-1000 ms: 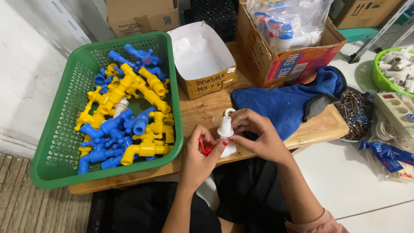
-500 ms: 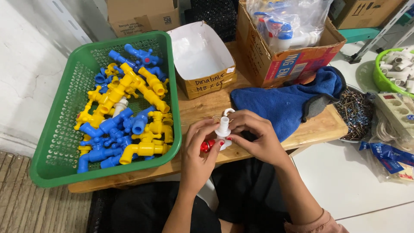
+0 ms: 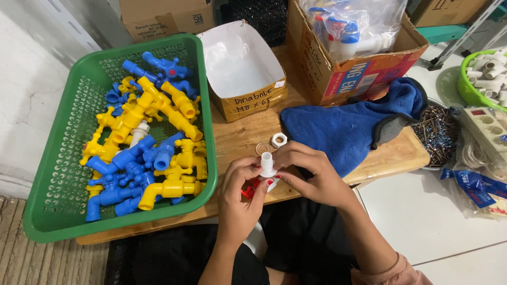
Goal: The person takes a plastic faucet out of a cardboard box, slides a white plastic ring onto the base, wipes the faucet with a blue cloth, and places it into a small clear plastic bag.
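Wooden tabletop (image 3: 243, 138) in front of you carries the loose white nut (image 3: 278, 140) and ring (image 3: 261, 149); your left hand (image 3: 238, 198) and right hand (image 3: 311, 174) both grip the white tap (image 3: 267, 166) just above its near edge. Keep the threaded end upright and steady between your fingertips

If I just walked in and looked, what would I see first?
Probably the big green plastic basket on the left, piled with bright yellow and blue plastic taps. Next, in the middle, the left hand and right hand together hold a small white plastic tap with a red part over the wooden board. A crumpled blue cloth lies just behind them.
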